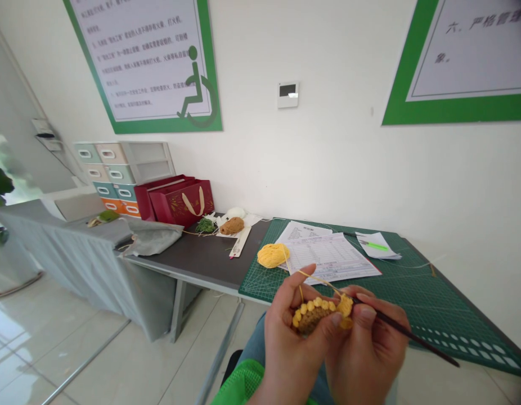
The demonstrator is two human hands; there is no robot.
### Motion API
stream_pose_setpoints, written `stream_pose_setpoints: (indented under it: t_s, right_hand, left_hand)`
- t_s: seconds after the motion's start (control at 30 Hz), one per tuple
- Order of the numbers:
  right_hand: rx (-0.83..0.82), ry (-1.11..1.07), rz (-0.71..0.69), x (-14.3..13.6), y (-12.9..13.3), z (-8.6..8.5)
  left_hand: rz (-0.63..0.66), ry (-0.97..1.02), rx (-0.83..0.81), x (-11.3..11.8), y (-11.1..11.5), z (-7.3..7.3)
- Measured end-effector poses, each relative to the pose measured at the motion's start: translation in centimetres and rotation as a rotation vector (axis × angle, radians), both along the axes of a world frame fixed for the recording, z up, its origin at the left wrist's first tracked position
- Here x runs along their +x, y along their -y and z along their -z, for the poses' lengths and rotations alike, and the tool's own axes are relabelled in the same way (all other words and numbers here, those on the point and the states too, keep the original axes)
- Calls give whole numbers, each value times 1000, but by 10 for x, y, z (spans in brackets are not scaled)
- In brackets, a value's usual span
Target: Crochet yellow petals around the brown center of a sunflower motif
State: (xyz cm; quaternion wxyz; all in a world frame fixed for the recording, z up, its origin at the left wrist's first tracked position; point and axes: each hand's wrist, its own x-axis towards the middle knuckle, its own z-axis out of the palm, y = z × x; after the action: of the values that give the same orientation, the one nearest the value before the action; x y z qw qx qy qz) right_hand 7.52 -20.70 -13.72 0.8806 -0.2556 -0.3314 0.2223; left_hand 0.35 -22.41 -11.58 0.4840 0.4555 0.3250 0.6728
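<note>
My left hand (pixel 292 343) grips a small crocheted piece (pixel 313 316), brown in the middle with a bumpy yellow edge. A strand of yellow yarn passes over its raised index finger and runs to the piece. My right hand (pixel 370 343) is closed around a thin dark crochet hook (pixel 421 340), whose tip is at the yellow stitches; its handle points to the lower right. The fingertips of both hands are close together at the piece. Just beyond my left hand, a yellow yarn ball (pixel 273 255) lies on the green cutting mat (pixel 429 298).
Printed papers (pixel 332 256) and a notepad with a green marker (pixel 375 246) lie on the mat. Further left are a brown yarn ball (pixel 232 226), green yarn (pixel 206 225), a grey cloth bag (pixel 155 237), dark red gift bags (pixel 182 202) and a drawer unit (pixel 148 160).
</note>
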Motion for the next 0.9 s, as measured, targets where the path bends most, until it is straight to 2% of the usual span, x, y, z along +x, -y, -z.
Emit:
stream_pose_setpoints:
  t_s: [0.17, 0.47, 0.6, 0.67, 0.73, 0.8, 0.87, 0.9]
  right_hand:
    - [6, 15, -22, -1, -2, 2]
    - [27, 238, -50, 15, -2, -3]
    - [86, 431, 24, 37, -4, 3]
    - [143, 554, 113, 50, -5, 8]
    - [219, 666, 227, 56, -6, 12]
    - [283, 682, 311, 52, -8, 11]
    - [293, 556, 268, 40, -8, 5]
    - [235, 412, 62, 33, -7, 1]
  left_hand:
    - [-33, 10, -30, 2, -2, 0]
    - [-12, 33, -118, -6, 1, -16]
    - [-66, -65, -76, -7, 4, -18]
    - [-90, -93, -72, -8, 6, -20]
    - [-7, -42, -137, -8, 8, -23]
    - [141, 75, -243, -10, 10, -29]
    - [221, 169, -300, -13, 11, -34]
    - [217, 184, -296, -14, 11, -37]
